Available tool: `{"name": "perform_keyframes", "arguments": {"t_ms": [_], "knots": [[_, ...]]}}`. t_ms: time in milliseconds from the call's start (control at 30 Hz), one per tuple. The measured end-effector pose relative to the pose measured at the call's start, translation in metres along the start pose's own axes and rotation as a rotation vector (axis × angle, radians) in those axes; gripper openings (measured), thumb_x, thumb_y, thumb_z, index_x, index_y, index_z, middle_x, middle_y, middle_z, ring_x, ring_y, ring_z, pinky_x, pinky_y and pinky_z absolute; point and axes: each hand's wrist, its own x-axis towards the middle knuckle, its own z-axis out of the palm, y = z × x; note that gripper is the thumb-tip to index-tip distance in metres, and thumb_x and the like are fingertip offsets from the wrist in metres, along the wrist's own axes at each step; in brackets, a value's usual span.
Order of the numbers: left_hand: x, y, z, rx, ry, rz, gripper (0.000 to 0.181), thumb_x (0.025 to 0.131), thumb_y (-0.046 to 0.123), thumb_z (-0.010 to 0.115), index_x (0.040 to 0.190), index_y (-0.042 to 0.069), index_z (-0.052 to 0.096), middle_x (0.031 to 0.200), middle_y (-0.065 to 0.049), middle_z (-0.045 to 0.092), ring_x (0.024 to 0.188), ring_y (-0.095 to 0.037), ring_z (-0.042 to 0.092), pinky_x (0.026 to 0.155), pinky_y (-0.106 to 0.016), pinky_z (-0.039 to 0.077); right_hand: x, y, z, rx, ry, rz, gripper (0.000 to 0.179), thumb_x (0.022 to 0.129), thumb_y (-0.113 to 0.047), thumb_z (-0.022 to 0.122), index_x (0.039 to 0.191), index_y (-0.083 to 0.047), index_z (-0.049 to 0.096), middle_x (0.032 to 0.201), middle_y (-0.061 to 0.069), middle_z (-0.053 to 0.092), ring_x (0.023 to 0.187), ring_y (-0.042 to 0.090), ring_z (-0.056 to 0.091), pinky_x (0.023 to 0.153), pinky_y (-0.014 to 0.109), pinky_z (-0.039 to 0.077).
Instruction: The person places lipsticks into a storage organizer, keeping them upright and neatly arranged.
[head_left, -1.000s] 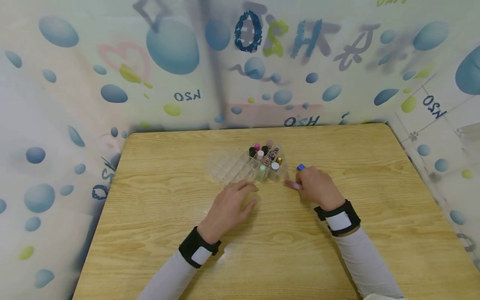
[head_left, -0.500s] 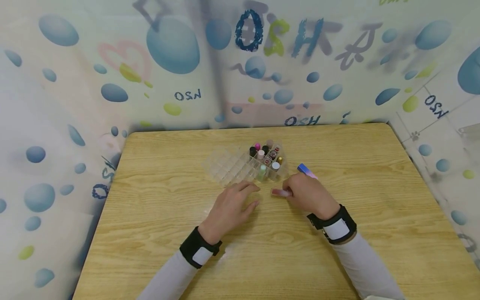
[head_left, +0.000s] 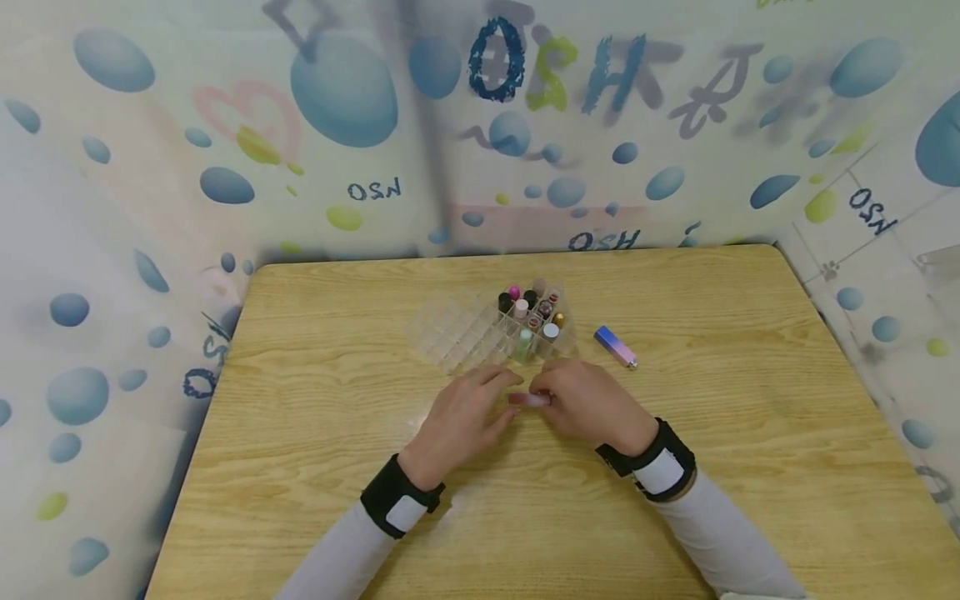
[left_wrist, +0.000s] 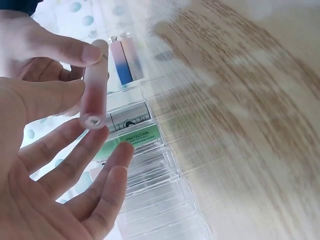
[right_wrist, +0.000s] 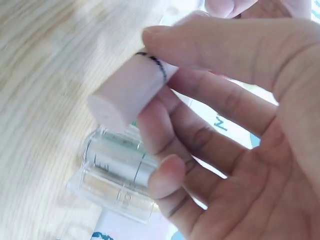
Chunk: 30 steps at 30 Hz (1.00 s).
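A lip gloss tube (head_left: pixel 529 400) with a clear reddish body and a pale pink cap (right_wrist: pixel 122 92) is held level over the table. My right hand (head_left: pixel 596 404) pinches it between thumb and fingers near the cap. Facing it, my left hand (head_left: pixel 461 417) has its fingers spread and loosely bent around the tube's far end. In the left wrist view the left thumb lies close beside the tube; whether it touches cannot be told. Just behind both hands stands a clear compartmented organizer (head_left: pixel 457 333), its right part holding several cosmetics.
A blue-to-pink tube (head_left: pixel 615 346) lies on the wooden table (head_left: pixel 750 400), right of the organizer. Inside the organizer a mint-green tube (head_left: pixel 524 343) and a white-capped bottle (head_left: pixel 551 332) stand at the front. A patterned wall backdrop (head_left: pixel 345 217) rises behind the table.
My right hand has moved left and toward me with the lip gloss tube, from beside the blue-to-pink tube to my left hand. The blue-to-pink tube is now uncovered. My left hand is nearly still.
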Motion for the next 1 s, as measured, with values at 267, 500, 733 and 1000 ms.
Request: {"name": "perform_keyframes", "arguments": {"t_ms": [267, 500, 733, 1000], "knots": [[-0.003, 0.000, 0.001, -0.001, -0.012, -0.007, 0.028, 0.091, 0.022, 0.076, 0.116, 0.008, 0.073, 0.113, -0.004, 0.075, 0.102, -0.017, 0.070, 0.083, -0.033, 0.059, 0.002, -0.005, 0.004, 0.014, 0.034, -0.066, 0.005, 0.085, -0.012, 0.078, 0.088, -0.017, 0.079, 0.082, -0.008, 0.065, 0.073, 0.007, 0.057, 0.066, 0.029, 0.052], [-0.003, 0.000, -0.001, -0.059, -0.050, -0.050, 0.019, 0.094, 0.022, 0.074, 0.111, 0.012, 0.075, 0.106, 0.001, 0.076, 0.095, -0.013, 0.070, 0.081, -0.032, 0.059, 0.001, -0.006, 0.004, 0.038, 0.045, -0.077, 0.009, 0.087, -0.014, 0.078, 0.096, -0.016, 0.081, 0.090, -0.007, 0.070, 0.078, 0.007, 0.062, 0.070, 0.029, 0.055], [-0.001, -0.003, -0.009, -0.090, -0.077, -0.061, 0.015, 0.095, 0.019, 0.074, 0.108, 0.014, 0.076, 0.107, 0.002, 0.077, 0.096, -0.012, 0.069, 0.082, -0.030, 0.058, 0.002, -0.003, 0.002, 0.108, 0.034, -0.075, 0.012, 0.087, -0.011, 0.077, 0.098, -0.015, 0.078, 0.095, -0.006, 0.070, 0.083, 0.008, 0.062, 0.074, 0.029, 0.055], [0.000, -0.007, -0.014, -0.075, -0.078, -0.092, 0.015, 0.094, 0.019, 0.074, 0.108, 0.014, 0.076, 0.102, 0.003, 0.076, 0.090, -0.011, 0.067, 0.076, -0.029, 0.056, 0.003, 0.006, -0.005, 0.181, -0.029, -0.031, 0.013, 0.085, -0.010, 0.079, 0.095, -0.016, 0.073, 0.091, -0.009, 0.068, 0.084, 0.009, 0.062, 0.075, 0.030, 0.055]]}}
